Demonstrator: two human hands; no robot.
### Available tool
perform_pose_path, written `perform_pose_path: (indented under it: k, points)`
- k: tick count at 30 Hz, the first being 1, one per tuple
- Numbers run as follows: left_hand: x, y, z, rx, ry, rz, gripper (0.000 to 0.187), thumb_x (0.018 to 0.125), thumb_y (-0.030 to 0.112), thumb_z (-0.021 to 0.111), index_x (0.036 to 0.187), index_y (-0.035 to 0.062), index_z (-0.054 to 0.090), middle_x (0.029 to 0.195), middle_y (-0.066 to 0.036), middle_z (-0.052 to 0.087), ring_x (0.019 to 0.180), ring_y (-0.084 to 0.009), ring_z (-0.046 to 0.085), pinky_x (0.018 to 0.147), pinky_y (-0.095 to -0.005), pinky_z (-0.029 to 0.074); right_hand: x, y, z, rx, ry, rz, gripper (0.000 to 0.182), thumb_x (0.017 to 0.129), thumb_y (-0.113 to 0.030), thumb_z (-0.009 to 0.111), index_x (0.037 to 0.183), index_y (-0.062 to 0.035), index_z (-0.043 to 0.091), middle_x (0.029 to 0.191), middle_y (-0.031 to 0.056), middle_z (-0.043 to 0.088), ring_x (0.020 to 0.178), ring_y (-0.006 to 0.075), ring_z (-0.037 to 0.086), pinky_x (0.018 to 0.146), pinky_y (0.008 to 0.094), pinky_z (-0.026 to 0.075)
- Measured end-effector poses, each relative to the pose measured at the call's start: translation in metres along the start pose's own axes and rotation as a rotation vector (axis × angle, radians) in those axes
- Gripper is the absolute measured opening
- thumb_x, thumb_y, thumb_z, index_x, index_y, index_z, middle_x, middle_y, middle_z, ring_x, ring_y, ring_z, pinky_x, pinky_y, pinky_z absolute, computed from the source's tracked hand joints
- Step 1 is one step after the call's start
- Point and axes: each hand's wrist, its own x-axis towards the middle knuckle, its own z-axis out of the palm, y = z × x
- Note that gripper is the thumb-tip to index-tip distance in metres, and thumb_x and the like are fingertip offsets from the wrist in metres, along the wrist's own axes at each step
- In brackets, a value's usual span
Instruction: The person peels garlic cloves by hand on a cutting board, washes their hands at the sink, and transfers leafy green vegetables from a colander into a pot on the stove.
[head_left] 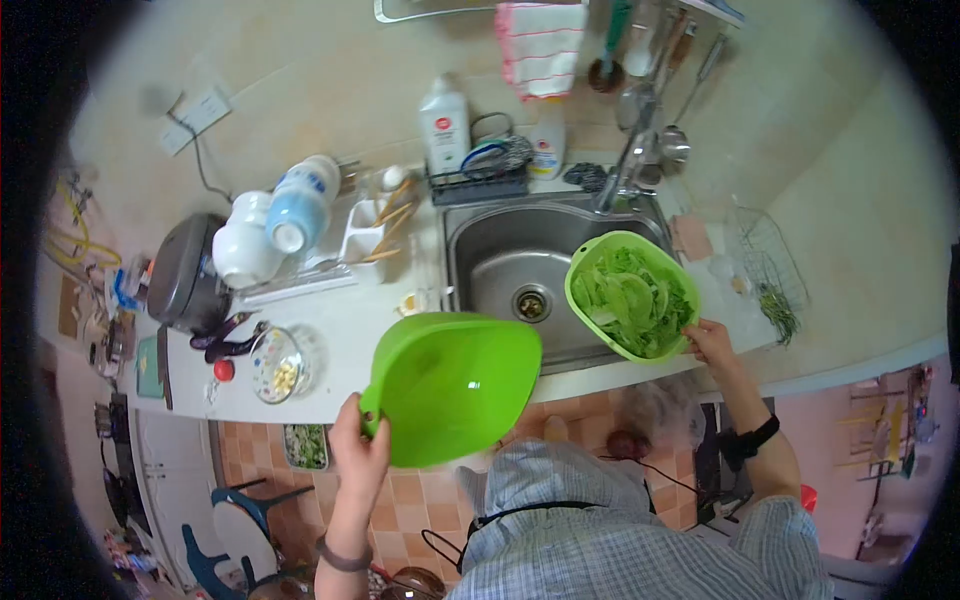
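Observation:
My left hand is closed on the handle end of a bright green plastic basin. The basin is tilted, its inside facing me and bare, over the counter's front edge. At the sink's right side, my right hand grips the rim of a light green basket. Leafy lettuce fills that basket, which sits over the right part of the steel sink. Behind it rises the faucet. Some bits lie in the sink's drain.
Left of the sink are a glass bowl with peeled garlic, a tomato, eggplants, a dark rice cooker and stacked bowls. A detergent bottle stands behind the sink. At right, a wire basket holds green stalks.

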Motion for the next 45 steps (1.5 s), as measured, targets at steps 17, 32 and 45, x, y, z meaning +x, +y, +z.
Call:
perform_pose_path:
  k: [17, 32, 45]
  points:
    - [0.109, 0.051, 0.183, 0.540, 0.164, 0.879, 0.016, 0.058, 0.007, 0.057, 0.066, 0.0101, 0.043, 0.064, -0.005, 0.039, 0.054, -0.0181, 0.047, 0.041, -0.0284, 0.038, 0.050, 0.033, -0.077, 0.163, -0.074, 0.040, 0.026, 0.069, -0.021, 0.060, 0.088, -0.0044, 0.059, 0.065, 0.0023, 0.055, 0.046, 0.0082, 0.049, 0.039, 0.0179, 0.033]
    - [0.072, 0.038, 0.170, 0.494, 0.181, 0.661, 0.014, 0.060, 0.005, 0.055, 0.062, 0.0089, 0.041, 0.065, -0.006, 0.041, 0.052, -0.0206, 0.046, 0.041, -0.0302, 0.039, 0.078, 0.020, -0.060, 0.040, -0.058, 0.101, 0.017, 0.072, -0.017, 0.056, 0.084, -0.0055, 0.056, 0.065, -0.0006, 0.050, 0.046, 0.0058, 0.047, 0.035, 0.0159, 0.028]
    - [0.001, 0.036, 0.084, -0.087, 0.492, -0.118, 0.019, 0.069, 0.000, 0.053, 0.087, 0.0007, 0.048, 0.074, -0.008, 0.051, 0.067, -0.0207, 0.051, 0.060, -0.0276, 0.041, 0.062, -0.008, -0.058, 0.082, -0.321, -0.026, 0.013, 0.077, -0.017, 0.052, 0.067, -0.0094, 0.047, 0.046, -0.0055, 0.034, 0.034, 0.0035, 0.031, 0.029, 0.0165, 0.025]
